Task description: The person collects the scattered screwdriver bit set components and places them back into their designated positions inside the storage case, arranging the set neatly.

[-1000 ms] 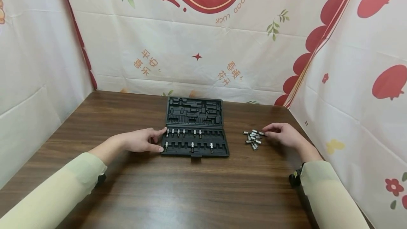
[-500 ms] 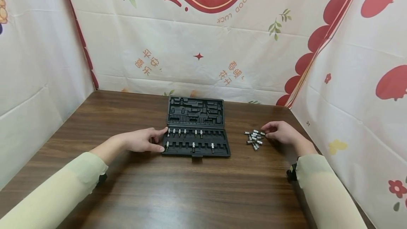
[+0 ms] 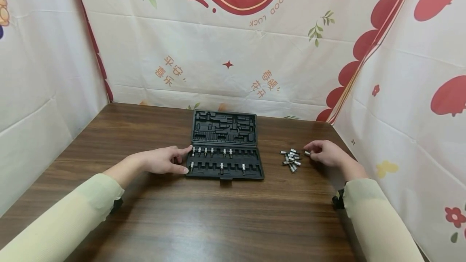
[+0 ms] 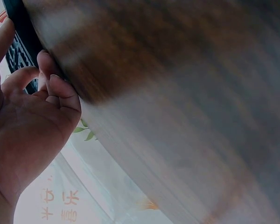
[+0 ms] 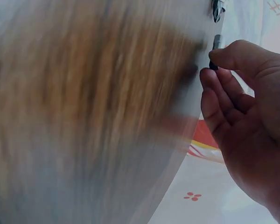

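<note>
In the head view, a black hinged tool case [image 3: 233, 158] lies unfolded on the table, with several silver bit sockets [image 3: 221, 166] standing in two rows of slots. My left hand [image 3: 162, 161] touches the case's left edge with a straight index finger and thumb spread apart; its other fingers bend under. Right of the case is a small pile of loose bit sockets [image 3: 291, 160]. Just beyond that pile, my right hand [image 3: 327, 155] pinches a bit socket [image 5: 218, 43] between thumb and fingers; its silver end and dark tip show in the right wrist view.
The brown wooden table [image 3: 218, 221] spreads in front of both arms. A white printed cloth [image 3: 204, 43] hangs behind the table and along both sides, close to the right forearm.
My right hand first reached to the pile's right side, then drew slightly right with one bit socket pinched away from the others. The left hand has stayed on the case.
</note>
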A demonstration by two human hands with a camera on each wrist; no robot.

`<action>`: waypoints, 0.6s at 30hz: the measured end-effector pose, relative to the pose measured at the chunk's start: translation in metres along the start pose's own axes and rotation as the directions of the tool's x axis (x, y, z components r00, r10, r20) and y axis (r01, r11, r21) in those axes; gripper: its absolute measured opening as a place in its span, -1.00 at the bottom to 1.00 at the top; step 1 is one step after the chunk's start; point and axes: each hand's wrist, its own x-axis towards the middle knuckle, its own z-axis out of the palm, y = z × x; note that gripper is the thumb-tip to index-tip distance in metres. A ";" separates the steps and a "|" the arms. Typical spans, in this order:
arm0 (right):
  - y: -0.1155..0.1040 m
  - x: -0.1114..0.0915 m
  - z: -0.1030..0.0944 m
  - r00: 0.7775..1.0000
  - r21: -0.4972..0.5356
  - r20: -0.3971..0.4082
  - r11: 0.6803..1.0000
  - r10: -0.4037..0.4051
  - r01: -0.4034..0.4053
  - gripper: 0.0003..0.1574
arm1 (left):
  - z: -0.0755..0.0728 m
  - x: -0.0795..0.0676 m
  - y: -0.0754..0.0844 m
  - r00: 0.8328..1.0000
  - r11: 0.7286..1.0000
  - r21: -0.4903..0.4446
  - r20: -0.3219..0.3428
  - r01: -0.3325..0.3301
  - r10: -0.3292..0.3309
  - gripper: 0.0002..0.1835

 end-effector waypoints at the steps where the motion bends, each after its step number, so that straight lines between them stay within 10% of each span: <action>1: 0.001 -0.002 0.000 1.000 0.002 -0.009 1.000 -0.002 0.002 -0.62 | 0.000 0.000 0.000 1.000 1.000 -0.001 0.000 0.000 0.000 0.00; 18: -0.026 -0.006 0.002 0.993 0.247 -0.111 0.967 -0.041 0.068 -0.48 | 0.000 -0.001 0.001 1.000 1.000 -0.002 -0.002 -0.009 0.009 0.00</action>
